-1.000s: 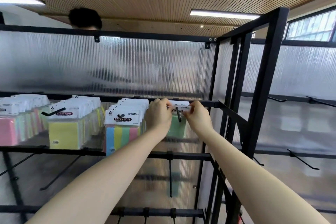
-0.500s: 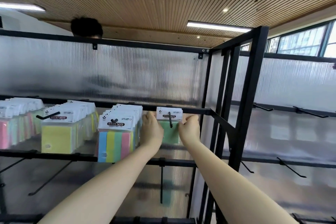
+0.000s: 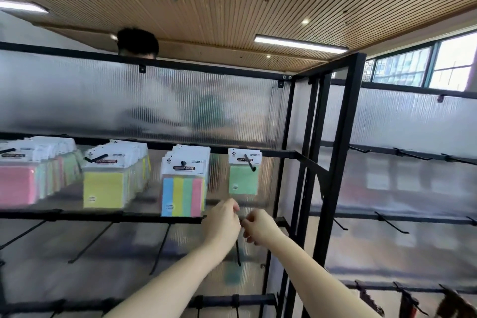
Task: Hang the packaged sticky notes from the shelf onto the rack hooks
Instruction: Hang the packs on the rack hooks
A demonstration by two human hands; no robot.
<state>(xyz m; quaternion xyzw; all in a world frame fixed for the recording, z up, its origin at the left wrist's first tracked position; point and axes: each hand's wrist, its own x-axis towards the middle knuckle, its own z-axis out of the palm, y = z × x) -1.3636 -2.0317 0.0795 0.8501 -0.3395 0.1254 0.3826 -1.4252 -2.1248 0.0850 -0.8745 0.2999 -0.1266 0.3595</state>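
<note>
A green pack of sticky notes (image 3: 243, 178) hangs alone on the rightmost hook (image 3: 249, 162) of the upper rail. No hand touches it. My left hand (image 3: 223, 219) and my right hand (image 3: 258, 227) hover close together just below it, at the height of the middle rail (image 3: 103, 215). Their fingers are loosely curled and hold nothing. To the left, fuller hooks carry a striped multi-colour pack (image 3: 182, 192), yellow packs (image 3: 103, 188) and pink packs (image 3: 16, 186).
Bare black hooks (image 3: 158, 249) stick out from the middle rail, one right behind my hands (image 3: 238, 253). A black upright post (image 3: 338, 162) stands to the right, with more bare hooks (image 3: 410, 155) on the neighbouring rack. A person's head (image 3: 138, 44) shows above the ribbed panel.
Both hands have let go of the green pack's header and dropped below it. The pack now hangs free on its hook. The camera has tilted so the rack sits lower in view.
</note>
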